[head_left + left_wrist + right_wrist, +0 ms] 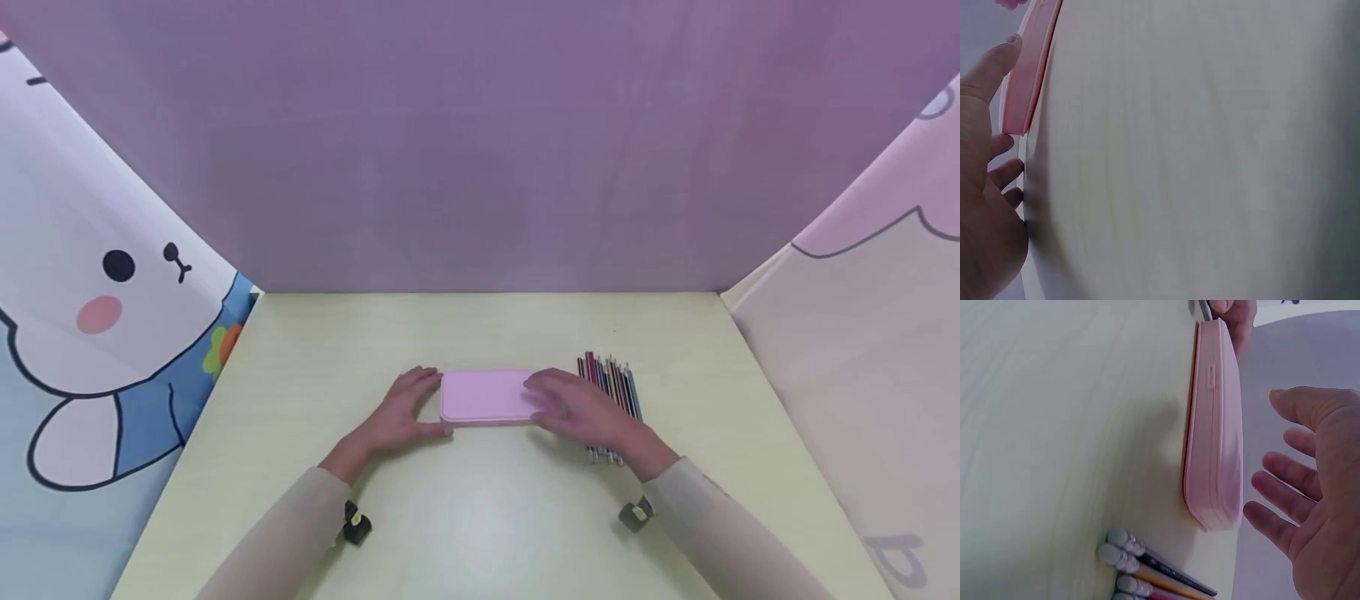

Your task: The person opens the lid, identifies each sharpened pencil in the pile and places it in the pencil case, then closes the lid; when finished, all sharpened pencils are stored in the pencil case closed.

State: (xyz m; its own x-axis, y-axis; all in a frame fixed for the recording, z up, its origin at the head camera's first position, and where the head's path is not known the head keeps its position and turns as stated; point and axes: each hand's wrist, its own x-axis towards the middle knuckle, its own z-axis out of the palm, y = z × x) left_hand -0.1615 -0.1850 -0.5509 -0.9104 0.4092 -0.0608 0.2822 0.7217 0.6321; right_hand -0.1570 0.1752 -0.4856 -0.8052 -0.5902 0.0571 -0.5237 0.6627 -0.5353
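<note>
A closed pink case [483, 396] lies flat on the table, its long side facing the person. At its left end is the left hand [405, 412], thumb at the near corner and fingers around the far corner; in the left wrist view its thumb lies along the side of the case [1025, 75]. The right hand [581, 408] is held over the right end with fingers spread. From the right wrist view, this hand [1322, 481] stands a little off the case [1213, 431], its fingers relaxed and holding nothing; a small latch shows on the case's side.
Several pencils [633, 392] lie side by side right of the case, partly under the right hand and wrist; their ends [1119, 556] show in the right wrist view. A purple panel [480, 150] stands behind the table [480, 517], with printed cloths at both sides.
</note>
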